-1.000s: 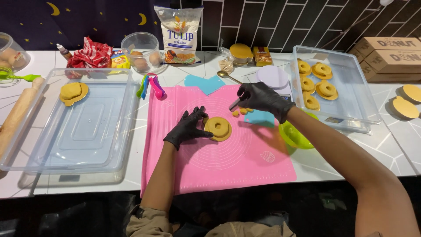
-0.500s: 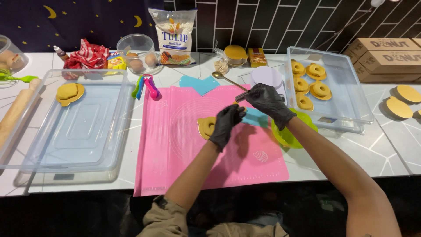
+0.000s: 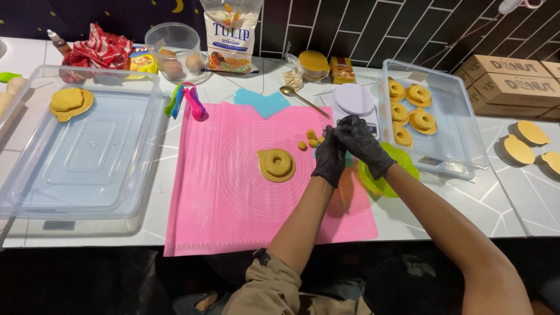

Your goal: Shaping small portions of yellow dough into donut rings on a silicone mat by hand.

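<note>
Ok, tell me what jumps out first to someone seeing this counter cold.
The bright pink mat fills the middle of the white counter, with one ring of dough on it. At its right edge the left hand and right hand, both in black gloves, are pressed together near small dough balls. Farther right, a clear tray holds more dough rings.

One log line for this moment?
left hand: touching right | right hand: touching left | dough ring: on pink mat, untouched

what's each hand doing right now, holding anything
Left hand: fingers curled, pressed against the right; contents cannot be told.
Right hand: fingers curled, meeting the left over the pink mat; contents cannot be told.
</note>
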